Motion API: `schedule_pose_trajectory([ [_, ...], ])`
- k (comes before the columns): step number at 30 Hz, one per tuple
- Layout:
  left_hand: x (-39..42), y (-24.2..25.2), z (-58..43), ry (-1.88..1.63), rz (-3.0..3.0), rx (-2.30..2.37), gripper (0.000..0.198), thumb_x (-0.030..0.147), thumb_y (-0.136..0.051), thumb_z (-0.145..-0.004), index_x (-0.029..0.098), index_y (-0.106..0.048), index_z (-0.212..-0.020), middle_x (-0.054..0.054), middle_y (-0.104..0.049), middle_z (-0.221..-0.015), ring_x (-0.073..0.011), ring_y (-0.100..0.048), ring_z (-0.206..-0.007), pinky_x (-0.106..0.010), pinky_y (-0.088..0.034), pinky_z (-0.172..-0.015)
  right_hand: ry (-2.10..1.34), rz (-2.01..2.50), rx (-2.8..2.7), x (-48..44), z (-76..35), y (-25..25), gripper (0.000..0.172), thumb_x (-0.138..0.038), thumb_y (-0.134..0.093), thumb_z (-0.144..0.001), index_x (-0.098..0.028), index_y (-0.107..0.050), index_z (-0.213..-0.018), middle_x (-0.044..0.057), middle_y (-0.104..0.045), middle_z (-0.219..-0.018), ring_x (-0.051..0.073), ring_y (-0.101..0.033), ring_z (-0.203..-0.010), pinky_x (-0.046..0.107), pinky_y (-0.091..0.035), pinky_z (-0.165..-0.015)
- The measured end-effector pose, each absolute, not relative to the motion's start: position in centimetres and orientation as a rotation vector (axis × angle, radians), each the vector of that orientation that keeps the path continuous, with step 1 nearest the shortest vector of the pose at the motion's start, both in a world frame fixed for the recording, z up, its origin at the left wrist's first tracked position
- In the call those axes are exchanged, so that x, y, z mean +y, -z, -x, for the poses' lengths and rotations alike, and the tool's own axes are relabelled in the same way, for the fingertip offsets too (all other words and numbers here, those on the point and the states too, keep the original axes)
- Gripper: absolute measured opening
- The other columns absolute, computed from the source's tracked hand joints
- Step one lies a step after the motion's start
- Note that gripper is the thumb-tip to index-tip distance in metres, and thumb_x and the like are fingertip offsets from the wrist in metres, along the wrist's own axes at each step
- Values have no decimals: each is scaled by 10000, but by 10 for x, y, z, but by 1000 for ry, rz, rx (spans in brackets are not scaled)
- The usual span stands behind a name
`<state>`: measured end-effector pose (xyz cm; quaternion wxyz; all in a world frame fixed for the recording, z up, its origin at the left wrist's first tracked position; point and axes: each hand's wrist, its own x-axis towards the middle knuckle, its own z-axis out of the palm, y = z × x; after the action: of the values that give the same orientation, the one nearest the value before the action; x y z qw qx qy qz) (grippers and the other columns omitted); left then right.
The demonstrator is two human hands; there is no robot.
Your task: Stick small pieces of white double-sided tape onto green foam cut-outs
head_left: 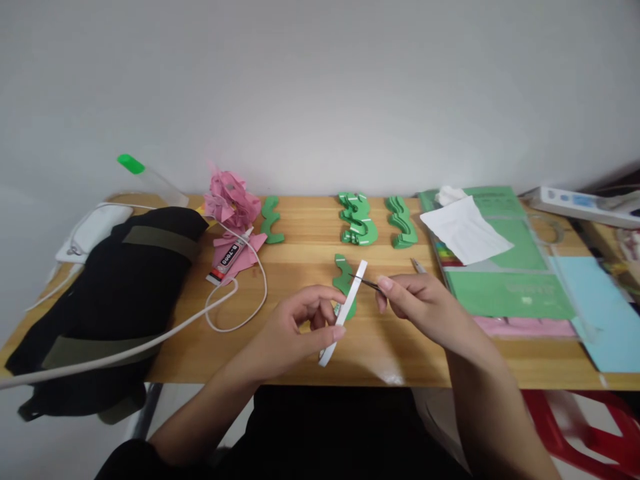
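One wooden table (300, 248), white wall (320, 80); left hand (293, 327) grips strip (353, 293), right hand (425, 307) tweezers (367, 283).

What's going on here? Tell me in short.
A person works at a wooden table. The left hand holds a white strip, and the right hand holds tweezers with their tips at the strip's upper end. A green wavy cutout lies under them; more cutouts and a glue tube lie farther back.
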<state>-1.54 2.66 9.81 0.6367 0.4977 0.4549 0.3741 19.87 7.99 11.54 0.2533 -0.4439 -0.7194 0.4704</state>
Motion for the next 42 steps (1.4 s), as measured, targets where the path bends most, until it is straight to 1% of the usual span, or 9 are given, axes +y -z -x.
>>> schedule_pose_trajectory([
  [9,30,-97,18,-851,-1107,991,252,224,-700,-755,220,-631,-997,57,-514,-671,-80,-494,-594,-219,-420,-579,-1251,1252,-1929,80,-195,-113,562,-592,-470,-899,-188,-542,-515,-61,-312,-442,75,-306,-411,230,-245,-403],
  [15,26,-104,19,-725,-1121,922,209,207,-706,-723,213,-641,-922,54,-518,-652,-83,-489,-596,-220,-401,-583,-1100,1342,-1840,82,-200,-109,557,-590,-458,-908,-196,-528,-522,-55,-320,-450,82,-304,-421,236,-256,-414],
  [21,25,-102,10,-690,-1356,1132,244,181,-634,-764,230,-665,-1001,28,-597,-740,-103,-529,-622,-233,-438,-600,-1054,1209,-2133,69,-199,-127,509,-532,-463,-932,-198,-546,-556,-37,-393,-478,89,-345,-439,240,-277,-432],
  [25,26,-105,8,-694,-1497,1151,244,179,-606,-813,225,-656,-1047,9,-659,-839,-116,-576,-681,-238,-462,-630,-1164,1110,-2311,62,-195,-133,464,-507,-463,-944,-196,-643,-650,-24,-502,-502,88,-391,-434,250,-290,-452],
  [28,27,-108,9,-695,-1500,1118,249,161,-611,-810,214,-652,-1050,15,-651,-815,-113,-574,-676,-238,-465,-643,-1170,1113,-2354,61,-196,-131,454,-509,-471,-943,-192,-696,-708,-10,-557,-524,91,-412,-438,261,-287,-462],
  [31,28,-111,11,-707,-1473,1094,246,157,-619,-796,205,-652,-1034,23,-632,-792,-103,-549,-659,-232,-460,-643,-1169,1118,-2376,60,-196,-131,469,-512,-462,-948,-185,-703,-713,-15,-532,-510,87,-387,-435,261,-272,-454],
  [35,29,-112,13,-699,-1426,1021,249,169,-612,-789,194,-652,-1033,19,-625,-813,-102,-531,-684,-238,-461,-673,-1186,1148,-2405,60,-197,-134,489,-505,-437,-965,-171,-661,-687,-33,-450,-512,81,-351,-461,245,-276,-467],
  [40,32,-108,19,-726,-1222,895,291,168,-607,-754,191,-665,-1038,3,-645,-850,-126,-575,-784,-257,-472,-757,-1210,1136,-2430,60,-198,-134,508,-511,-428,-968,-164,-622,-653,-45,-388,-510,73,-321,-459,245,-262,-464],
  [42,33,-105,21,-730,-1050,820,278,200,-582,-770,183,-674,-1031,-14,-677,-876,-138,-606,-787,-274,-491,-767,-1196,1130,-2443,60,-198,-134,520,-511,-420,-971,-163,-612,-635,-47,-371,-503,72,-313,-451,251,-254,-460],
])
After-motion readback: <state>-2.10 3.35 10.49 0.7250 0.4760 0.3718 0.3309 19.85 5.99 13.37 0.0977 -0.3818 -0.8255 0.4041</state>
